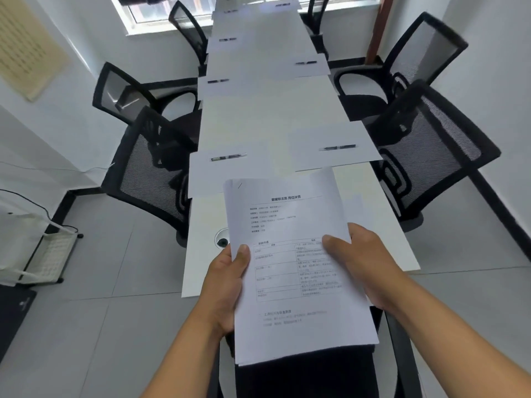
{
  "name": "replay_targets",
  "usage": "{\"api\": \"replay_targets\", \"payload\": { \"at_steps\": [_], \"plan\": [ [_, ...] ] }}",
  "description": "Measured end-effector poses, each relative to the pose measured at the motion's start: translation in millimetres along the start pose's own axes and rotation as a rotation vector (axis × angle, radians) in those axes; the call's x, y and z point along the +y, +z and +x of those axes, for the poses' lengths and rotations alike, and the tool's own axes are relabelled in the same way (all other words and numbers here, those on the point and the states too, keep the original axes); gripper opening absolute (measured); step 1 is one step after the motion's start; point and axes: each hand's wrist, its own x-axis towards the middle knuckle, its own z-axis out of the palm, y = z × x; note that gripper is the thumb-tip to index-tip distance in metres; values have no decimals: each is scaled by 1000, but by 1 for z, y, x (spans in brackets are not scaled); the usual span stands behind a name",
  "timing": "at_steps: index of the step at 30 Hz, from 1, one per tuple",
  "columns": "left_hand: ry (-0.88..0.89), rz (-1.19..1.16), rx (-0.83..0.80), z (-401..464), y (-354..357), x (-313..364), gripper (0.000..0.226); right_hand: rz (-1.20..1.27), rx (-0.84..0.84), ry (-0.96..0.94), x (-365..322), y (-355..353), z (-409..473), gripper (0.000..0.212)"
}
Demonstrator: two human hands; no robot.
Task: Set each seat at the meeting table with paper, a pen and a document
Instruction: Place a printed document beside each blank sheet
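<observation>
I stand at the near end of a long white meeting table point(258, 119). Both hands hold a stack of printed documents point(290, 225) above that end. My left hand point(227, 285) grips the stack's left edge, thumb on top. My right hand point(365, 265) grips the right edge, thumb on the top sheet. Blank paper sheets lie at the seats on both sides, each with a pen: the near left sheet point(227, 176) with a pen point(228, 157), the near right sheet point(333, 145) with a pen point(339, 147). Farther sheets carry pens too point(217, 81), point(306, 63).
Black mesh office chairs line both sides, such as the near left chair point(149, 165) and the near right chair point(431, 147). A round cable hole point(221, 239) sits in the table by the stack. A white rack point(43, 248) stands on the floor at left. A window point(161, 10) is at the far end.
</observation>
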Motion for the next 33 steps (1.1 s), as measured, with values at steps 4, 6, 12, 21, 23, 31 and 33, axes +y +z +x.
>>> {"api": "replay_targets", "payload": {
  "at_steps": [4, 6, 12, 21, 23, 31, 33],
  "plan": [
    [66, 43, -24, -19, 7, 16, 28, -14, 55, -55, -22, -2, -25, 15],
    [113, 77, -32, -30, 11, 25, 27, 5, 75, -69, -33, -3, -37, 15],
    [256, 124, -61, -96, 26, 59, 28, 77, 111, -165, -67, -4, -104, 16],
    [437, 67, -66, -233, 56, 72, 29, 98, 45, -309, -103, -18, -223, 18],
    [470, 68, -73, -264, 58, 74, 29, 109, 28, -332, -110, -20, -248, 17],
    [525, 85, -8, -345, 35, 79, 28, 133, -87, -390, -123, -5, -316, 18],
    [527, 82, 10, -355, 24, 78, 28, 142, -113, -389, -123, 3, -326, 19]
  ]
}}
